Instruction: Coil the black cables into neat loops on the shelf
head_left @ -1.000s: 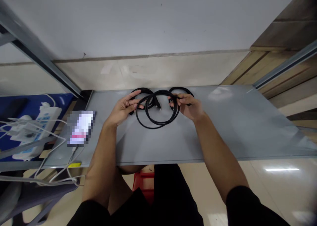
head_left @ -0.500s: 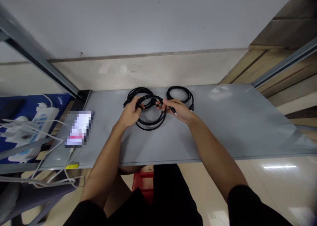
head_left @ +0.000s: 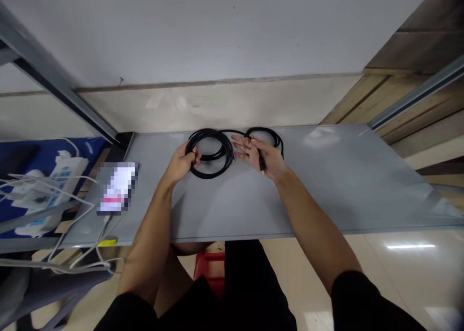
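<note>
My left hand (head_left: 184, 161) is closed around the left side of a coiled black cable (head_left: 229, 153), held over the grey shelf. More black loops show behind that coil; I cannot tell where one coil ends and another begins. From the coil a stretch of cable runs right to my right hand (head_left: 266, 158). This hand is palm up, its thumb pressing the cable while several fingers stretch out to the left. A black plug end (head_left: 261, 163) hangs over the palm. Behind the right hand lies another black cable coil (head_left: 278, 140), partly covered by it.
The grey shelf (head_left: 344, 181) spans between metal posts, with a wall behind. At left lie a blurred-out phone (head_left: 118, 188) with a white cable, a yellow tag (head_left: 108, 242) and a white power strip (head_left: 65, 176). A red stool (head_left: 213, 268) shows below.
My left hand has shifted slightly left and away from me with the coil. My right hand has turned palm up, its fingers stretched out, and the cable's plug end now lies over the palm.
</note>
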`<state>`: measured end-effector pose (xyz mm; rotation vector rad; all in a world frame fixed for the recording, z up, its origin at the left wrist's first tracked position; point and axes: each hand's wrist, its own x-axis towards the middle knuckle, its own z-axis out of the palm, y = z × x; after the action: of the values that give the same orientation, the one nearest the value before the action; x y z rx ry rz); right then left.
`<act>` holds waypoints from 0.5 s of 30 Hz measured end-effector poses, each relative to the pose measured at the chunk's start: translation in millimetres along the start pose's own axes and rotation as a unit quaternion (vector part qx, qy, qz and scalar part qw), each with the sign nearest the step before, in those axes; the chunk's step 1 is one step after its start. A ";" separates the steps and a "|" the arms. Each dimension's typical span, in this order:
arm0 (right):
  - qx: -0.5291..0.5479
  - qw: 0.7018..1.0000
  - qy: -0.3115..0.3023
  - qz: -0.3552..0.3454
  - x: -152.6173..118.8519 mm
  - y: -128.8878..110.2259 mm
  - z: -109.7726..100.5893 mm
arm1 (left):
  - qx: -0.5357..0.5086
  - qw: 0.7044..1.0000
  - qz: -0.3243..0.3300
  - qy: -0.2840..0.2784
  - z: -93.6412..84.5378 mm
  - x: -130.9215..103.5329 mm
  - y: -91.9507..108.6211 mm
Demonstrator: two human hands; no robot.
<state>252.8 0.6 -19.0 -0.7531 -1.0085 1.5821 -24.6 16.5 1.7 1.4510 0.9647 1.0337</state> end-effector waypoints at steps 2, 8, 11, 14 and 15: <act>0.013 1.000 0.006 0.009 -0.7 8.1 14.6 | -0.021 1.000 -0.009 -0.008 8.9 -1.4 1.3; -0.022 0.999 0.043 0.013 -3.9 9.6 30.2 | -0.107 0.984 -0.090 -0.111 15.7 -10.7 13.7; -0.033 0.997 0.071 0.004 -3.2 3.4 24.2 | -0.084 0.982 -0.098 -0.138 7.9 -14.0 18.1; -0.042 0.996 0.077 0.000 -2.9 -0.6 19.9 | -0.041 0.986 -0.087 -0.137 4.6 -12.5 12.9; -0.051 0.996 0.077 0.000 -2.9 -1.3 18.9 | -0.027 0.988 -0.083 -0.124 4.9 -11.1 9.4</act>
<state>237.7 -6.4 -9.5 -0.9303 -0.9819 1.4580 -22.9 3.5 9.6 1.3913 0.8546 0.7335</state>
